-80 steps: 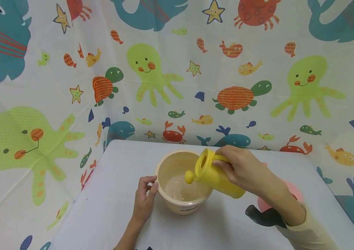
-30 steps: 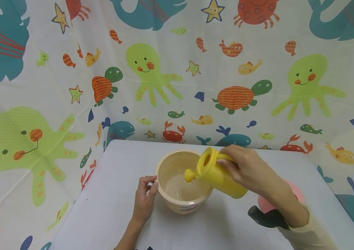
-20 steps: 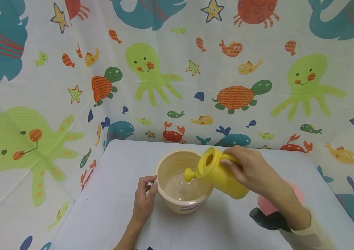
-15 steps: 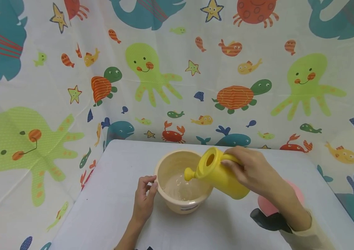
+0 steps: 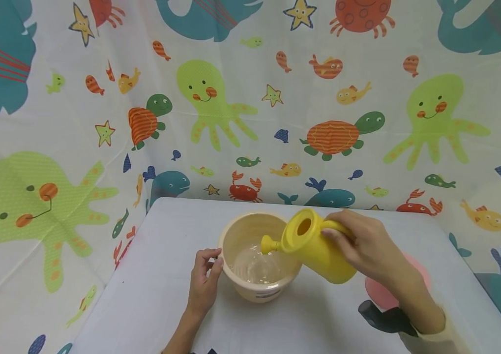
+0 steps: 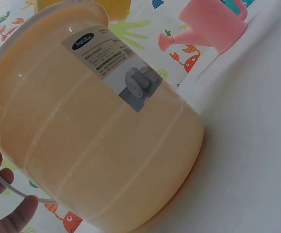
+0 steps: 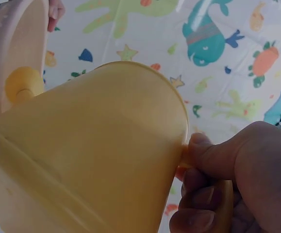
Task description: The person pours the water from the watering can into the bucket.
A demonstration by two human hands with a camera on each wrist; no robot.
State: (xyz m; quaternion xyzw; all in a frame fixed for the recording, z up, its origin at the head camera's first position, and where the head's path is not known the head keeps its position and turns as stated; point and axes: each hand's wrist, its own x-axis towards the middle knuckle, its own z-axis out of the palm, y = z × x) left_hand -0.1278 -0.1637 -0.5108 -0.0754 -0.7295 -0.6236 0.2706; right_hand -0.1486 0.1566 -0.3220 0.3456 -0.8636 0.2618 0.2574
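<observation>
Right hand (image 5: 367, 246) grips yellow watering can (image 5: 316, 246) by its handle, tilted, spout over beige bucket (image 5: 256, 255). Left hand (image 5: 203, 280), fingers curled round the rim, steadies bucket on white table (image 5: 157, 295). Pink watering can (image 6: 213, 24) stands behind the right forearm.

Looks like a staged recording booth. My white table (image 5: 153, 275) sits boxed in by a sea-animal curtain (image 5: 250, 108).
</observation>
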